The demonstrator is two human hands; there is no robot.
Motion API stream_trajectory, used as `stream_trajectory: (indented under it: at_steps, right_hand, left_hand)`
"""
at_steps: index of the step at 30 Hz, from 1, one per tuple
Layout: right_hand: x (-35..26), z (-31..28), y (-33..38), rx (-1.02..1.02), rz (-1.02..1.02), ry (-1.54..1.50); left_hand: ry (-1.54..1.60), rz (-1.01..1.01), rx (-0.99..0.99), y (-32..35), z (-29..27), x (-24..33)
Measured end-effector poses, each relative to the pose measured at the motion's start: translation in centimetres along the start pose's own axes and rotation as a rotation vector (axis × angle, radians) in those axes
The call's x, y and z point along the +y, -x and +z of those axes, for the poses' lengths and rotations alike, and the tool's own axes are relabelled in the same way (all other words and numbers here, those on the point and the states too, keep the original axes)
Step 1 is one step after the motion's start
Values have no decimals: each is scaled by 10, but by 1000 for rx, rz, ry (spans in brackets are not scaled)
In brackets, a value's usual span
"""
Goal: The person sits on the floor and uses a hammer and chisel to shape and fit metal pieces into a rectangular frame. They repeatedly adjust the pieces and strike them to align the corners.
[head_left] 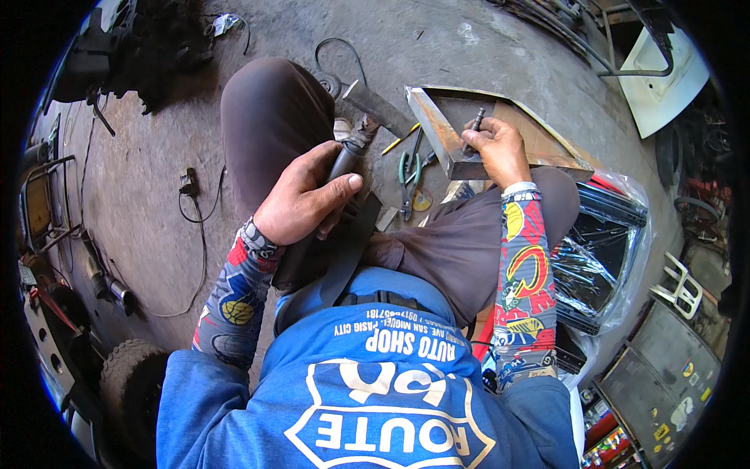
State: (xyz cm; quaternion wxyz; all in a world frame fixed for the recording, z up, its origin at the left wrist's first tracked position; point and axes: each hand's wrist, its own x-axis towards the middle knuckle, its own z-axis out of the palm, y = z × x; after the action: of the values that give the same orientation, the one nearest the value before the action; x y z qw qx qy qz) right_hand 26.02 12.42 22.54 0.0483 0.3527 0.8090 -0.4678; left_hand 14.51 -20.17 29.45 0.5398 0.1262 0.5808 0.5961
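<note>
My left hand (301, 199) is wrapped round a dark cylindrical tool (349, 159), thumb along its side, above my lap. The tool's far end looks like a grinder head, but its kind is not certain. Beneath that hand lies a flat black strip (349, 254), reaching toward my waist. My right hand (500, 147) pinches a short dark ribbed rod (476, 125), held upright between thumb and fingers. It is over the near edge of an angular metal frame (433, 129) with rusty, worn sides, which sits by my right knee.
Between my legs and the frame lie pliers (406, 184), a yellow pencil (401, 138) and a flat metal plate (379, 109). A plastic-wrapped black panel (598, 250) is to the right. Cables (205, 234) and a tyre (133, 383) are on the left.
</note>
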Motion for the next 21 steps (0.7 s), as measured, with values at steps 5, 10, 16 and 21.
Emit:
stream_trajectory:
  at_steps: [5,10,16,21]
  right_hand:
    - [-1,0,2,-10,-20,19]
    - [0,0,3,-19,-31,-1]
    - [3,0,2,-40,-47,-57]
    - [1,0,6,-53,-53,-82]
  left_hand:
    - [13,18,4,0,-1,-1]
    - [9,28,6,0,1,-1]
    - [-2,10,4,-2,2,0]
    - [2,10,5,-3,3,2]
